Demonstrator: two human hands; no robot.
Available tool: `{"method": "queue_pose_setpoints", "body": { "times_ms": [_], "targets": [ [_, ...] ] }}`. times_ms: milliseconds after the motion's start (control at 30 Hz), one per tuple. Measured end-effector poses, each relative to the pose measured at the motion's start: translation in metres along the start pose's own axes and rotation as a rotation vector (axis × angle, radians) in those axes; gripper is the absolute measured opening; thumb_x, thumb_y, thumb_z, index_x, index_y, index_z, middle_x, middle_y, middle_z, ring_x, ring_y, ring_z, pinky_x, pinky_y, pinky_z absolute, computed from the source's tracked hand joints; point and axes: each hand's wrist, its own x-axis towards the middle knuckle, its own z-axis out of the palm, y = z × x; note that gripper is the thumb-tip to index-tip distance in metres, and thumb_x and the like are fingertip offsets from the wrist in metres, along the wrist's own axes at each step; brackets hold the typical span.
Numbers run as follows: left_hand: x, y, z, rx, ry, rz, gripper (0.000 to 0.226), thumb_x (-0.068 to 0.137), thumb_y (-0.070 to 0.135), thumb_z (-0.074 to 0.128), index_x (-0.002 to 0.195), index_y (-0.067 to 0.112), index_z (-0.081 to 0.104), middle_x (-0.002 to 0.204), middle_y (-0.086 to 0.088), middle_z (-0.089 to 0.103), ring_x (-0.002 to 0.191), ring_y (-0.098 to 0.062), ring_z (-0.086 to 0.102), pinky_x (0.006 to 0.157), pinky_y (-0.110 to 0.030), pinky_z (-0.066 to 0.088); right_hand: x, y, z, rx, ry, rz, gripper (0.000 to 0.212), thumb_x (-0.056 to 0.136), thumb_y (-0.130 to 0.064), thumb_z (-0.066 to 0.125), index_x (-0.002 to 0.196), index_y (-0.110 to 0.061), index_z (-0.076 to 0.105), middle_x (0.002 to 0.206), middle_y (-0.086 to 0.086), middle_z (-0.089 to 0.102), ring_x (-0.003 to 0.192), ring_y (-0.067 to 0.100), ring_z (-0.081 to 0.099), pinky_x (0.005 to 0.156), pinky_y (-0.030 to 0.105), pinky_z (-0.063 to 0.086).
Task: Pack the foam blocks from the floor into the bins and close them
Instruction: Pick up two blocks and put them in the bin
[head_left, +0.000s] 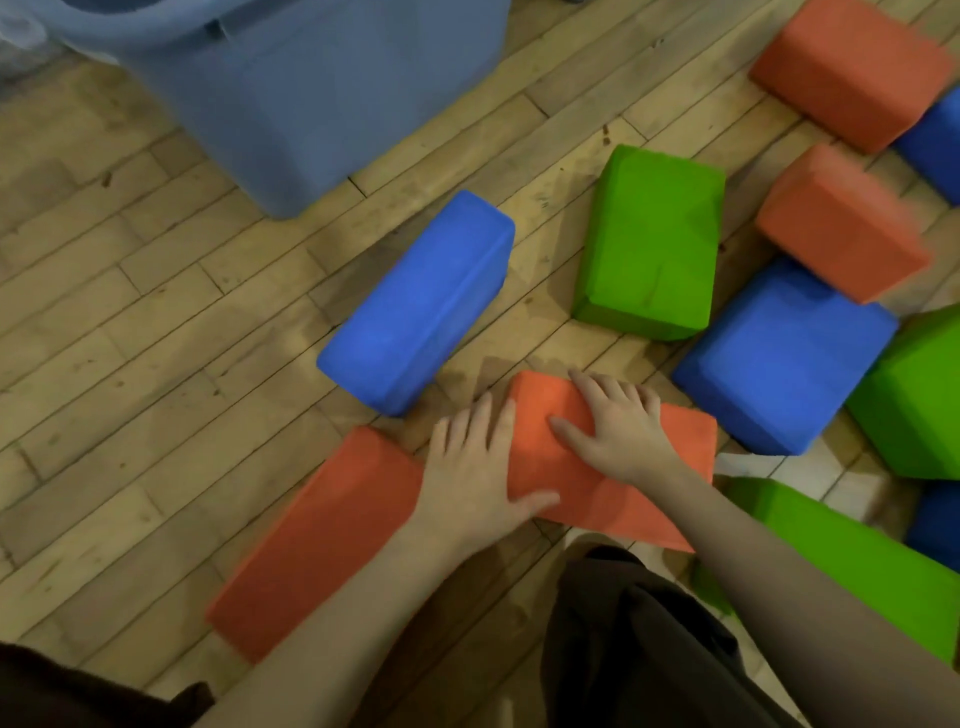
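An orange foam block (644, 467) lies on the wood floor just in front of me. My left hand (475, 467) presses against its left end with fingers straight and the thumb laid across its top. My right hand (615, 423) rests on top of it, fingers curled over the far edge. A second orange block (311, 545) lies at its lower left, partly under my left forearm. A blue block (415, 306) and a green block (649, 244) lie just beyond. The grey-blue bin (311, 104) stands at the upper left; its top is cut off by the frame.
More blocks crowd the right side: a blue one (779, 358), two orange ones (841, 223) (852, 73), green ones (914, 400) (831, 551) and blue ones at the edge (935, 145). Bare wood floor (130, 312) spreads to the left. My dark trouser leg (639, 649) is below.
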Motion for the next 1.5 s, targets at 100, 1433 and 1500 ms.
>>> {"method": "queue_pose_setpoints", "body": {
  "times_ms": [100,1433,1500],
  "targets": [
    [-0.008,0.002,0.027,0.018,-0.181,0.012,0.127,0.050,0.077,0.065,0.146,0.004,0.024,0.125,-0.015,0.056,0.113,-0.030,0.052,0.102,-0.041,0.024,0.000,-0.003,-0.001,-0.002,-0.008,-0.011,0.073,0.084,-0.064,0.035,0.142,-0.020,0.034,0.140,0.004,0.043,0.129,0.028,0.038,0.106,0.044,0.020],
    [0.070,-0.046,-0.166,0.002,0.397,-0.396,0.055,0.076,0.039,0.068,0.129,0.030,0.055,0.120,-0.020,0.054,0.084,-0.039,0.055,0.074,-0.043,0.044,0.031,-0.108,-0.178,0.188,0.446,0.051,0.057,0.084,-0.054,0.056,0.137,-0.044,0.040,0.155,-0.006,0.021,0.129,0.023,0.042,0.083,0.040,0.045],
    [0.071,-0.034,-0.201,0.002,0.426,-0.425,0.053,0.079,0.040,0.063,0.130,0.030,0.054,0.121,-0.020,0.053,0.085,-0.038,0.054,0.073,-0.043,0.044,0.028,-0.119,-0.212,0.198,0.491,0.023,0.056,0.083,-0.054,0.058,0.136,-0.042,0.043,0.155,-0.005,0.024,0.126,0.024,0.045,0.079,0.039,0.047]
  ]
}}
